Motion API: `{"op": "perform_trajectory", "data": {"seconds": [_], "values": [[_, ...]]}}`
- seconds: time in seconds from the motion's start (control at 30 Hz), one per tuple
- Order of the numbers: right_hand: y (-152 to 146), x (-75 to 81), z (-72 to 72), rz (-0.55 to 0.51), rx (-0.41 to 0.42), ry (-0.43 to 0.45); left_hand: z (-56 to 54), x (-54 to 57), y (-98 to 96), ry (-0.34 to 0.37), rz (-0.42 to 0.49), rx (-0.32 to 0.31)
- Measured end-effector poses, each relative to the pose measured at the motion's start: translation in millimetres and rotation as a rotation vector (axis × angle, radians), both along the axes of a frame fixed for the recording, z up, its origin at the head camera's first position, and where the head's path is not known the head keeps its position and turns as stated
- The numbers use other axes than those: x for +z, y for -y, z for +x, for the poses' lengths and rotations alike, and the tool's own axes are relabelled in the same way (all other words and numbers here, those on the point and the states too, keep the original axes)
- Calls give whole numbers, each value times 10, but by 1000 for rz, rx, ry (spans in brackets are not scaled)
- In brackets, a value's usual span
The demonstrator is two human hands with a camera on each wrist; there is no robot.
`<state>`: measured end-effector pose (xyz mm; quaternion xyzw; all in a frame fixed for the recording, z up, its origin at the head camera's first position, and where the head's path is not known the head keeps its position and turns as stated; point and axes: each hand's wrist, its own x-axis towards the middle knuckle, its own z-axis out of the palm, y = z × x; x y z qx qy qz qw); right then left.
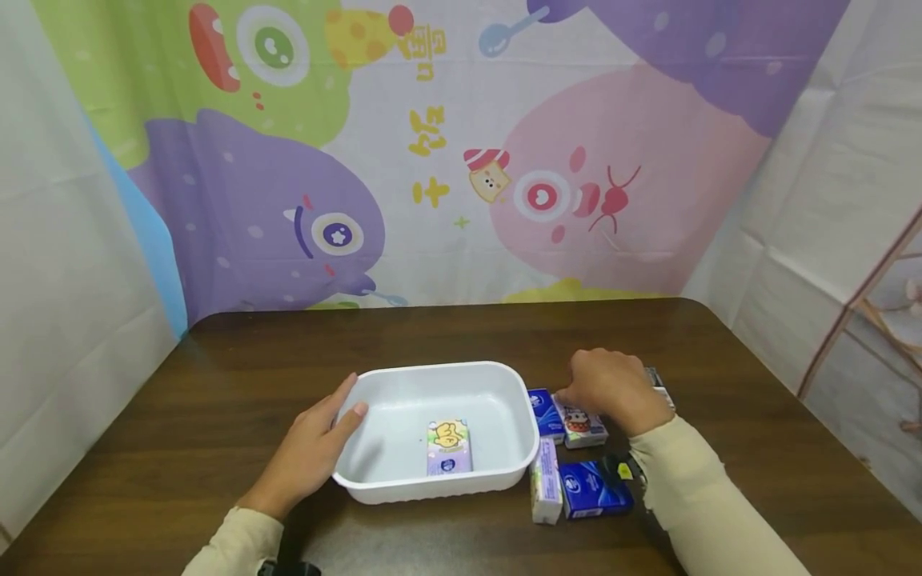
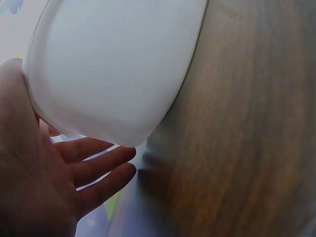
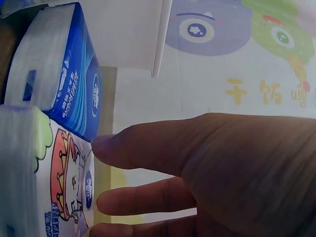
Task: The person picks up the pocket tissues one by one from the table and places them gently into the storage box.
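white tray (image 1: 432,490): one, upright on the brown table (image 1: 403,336). your left hand (image 1: 313,444) grasps its left end, thumb over the rim, fingers along the outside wall.

chick packet (image 1: 448,450): one, lying face up inside the tray, toward the near wall.

cartoon packet (image 1: 585,432): one, right of the tray. your right hand (image 1: 612,388) is over it, released, fingers extended, thumb at its edge; the hand partly covers it, so whether the other fingertips touch is hard to tell.

far blue packet (image 1: 545,418): one, between the tray and the cartoon packet, against the latter.

lilac packet (image 1: 547,484): one, on its narrow side by the tray's near right corner.

near blue packet (image 1: 594,490): one, just right of the lilac packet, below your right wrist.
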<state>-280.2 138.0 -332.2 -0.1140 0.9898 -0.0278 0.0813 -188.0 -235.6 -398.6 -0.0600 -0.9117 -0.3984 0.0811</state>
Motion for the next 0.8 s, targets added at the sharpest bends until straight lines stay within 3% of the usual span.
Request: {"op": "perform_trajectory", "data": {"seconds": [0.8], "values": [[53, -24, 20, 46, -17, 8, 1, -13, -3, 3, -4, 1]]}}
